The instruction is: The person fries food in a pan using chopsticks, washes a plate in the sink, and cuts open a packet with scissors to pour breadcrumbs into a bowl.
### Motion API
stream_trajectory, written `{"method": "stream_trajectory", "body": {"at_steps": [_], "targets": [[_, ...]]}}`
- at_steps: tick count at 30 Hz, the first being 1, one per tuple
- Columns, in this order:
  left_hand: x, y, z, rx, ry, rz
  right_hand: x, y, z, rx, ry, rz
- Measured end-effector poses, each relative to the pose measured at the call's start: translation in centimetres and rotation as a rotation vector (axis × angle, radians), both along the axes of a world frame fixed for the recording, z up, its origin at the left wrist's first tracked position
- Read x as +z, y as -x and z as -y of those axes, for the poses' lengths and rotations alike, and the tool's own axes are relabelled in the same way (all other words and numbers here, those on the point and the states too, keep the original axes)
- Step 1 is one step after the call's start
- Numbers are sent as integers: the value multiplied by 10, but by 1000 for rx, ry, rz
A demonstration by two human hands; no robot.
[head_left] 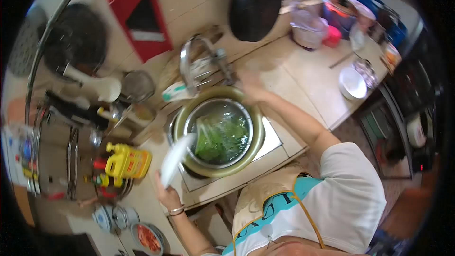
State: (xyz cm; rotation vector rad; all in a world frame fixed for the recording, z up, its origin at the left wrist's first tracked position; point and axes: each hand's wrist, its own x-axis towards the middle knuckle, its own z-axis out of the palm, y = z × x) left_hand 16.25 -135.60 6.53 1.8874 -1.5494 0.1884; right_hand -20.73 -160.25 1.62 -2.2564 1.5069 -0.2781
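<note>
On the left side, my left hand (167, 195) grips a white plate (176, 159), tilted nearly edge-on and smeared by motion, beside the basin's rim. An olive-green basin (259, 135) stands in the sink area with a metal bowl (250, 125) inside it. Green leafy vegetables (211, 140) lie in water in that bowl. Beyond the basin's far right rim is my right hand (251, 85), near the chrome faucet (225, 61); blur hides its fingers.
A yellow bottle (128, 162) and a bowl of red food (149, 238) are at left. A red cutting board (142, 19) and black pan (255, 7) hang on the wall. A white bowl (352, 84) sits on the right counter near a purple container (308, 28).
</note>
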Motion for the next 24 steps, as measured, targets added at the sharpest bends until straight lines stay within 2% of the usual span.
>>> {"method": "stream_trajectory", "body": {"at_steps": [1, 3, 5, 7, 8, 10, 11, 13, 14, 15, 17, 19, 22, 24], "targets": [[-2, 0, 0, 226, -155, -241, -20, 8, -11, 174, -103, 170], [-40, -5, 7, 64, 161, -1080, -3, -4, -69, -114, 70, -78], [-45, 8, 8, -78, 139, -1689, -13, 12, -103, 140, -135, 169], [-51, 20, 9, 4, -22, -1997, -15, 16, -148, -135, 193, 203], [-56, 23, 8, 19, -149, -2028, -6, 27, -161, -38, 101, 73], [-66, 34, 7, 63, -393, -2078, -19, 49, -185, -253, 13, 487], [-68, 45, 9, 28, -413, -2070, -28, 63, -197, -350, -28, 694], [-66, 71, 11, -32, -438, -2059, -45, 101, -211, -575, 50, 832], [-71, 72, 12, -163, -519, -2037, -44, 123, -220, -798, -49, 1025], [-64, 84, 12, -189, -518, -1949, -34, 146, -226, -1018, -152, 1221], [-44, 114, 12, -238, -506, -1765, -50, 204, -228, -1197, 21, 1427], [-51, 122, 18, -316, -547, -1670, -58, 261, -228, -1265, 113, 1557], [-36, 156, 15, -322, -524, -1588, -51, 324, -218, -1333, 49, 1562], [-34, 176, 14, -315, -513, -1583, -54, 360, -207, -1308, -114, 1483]]}}
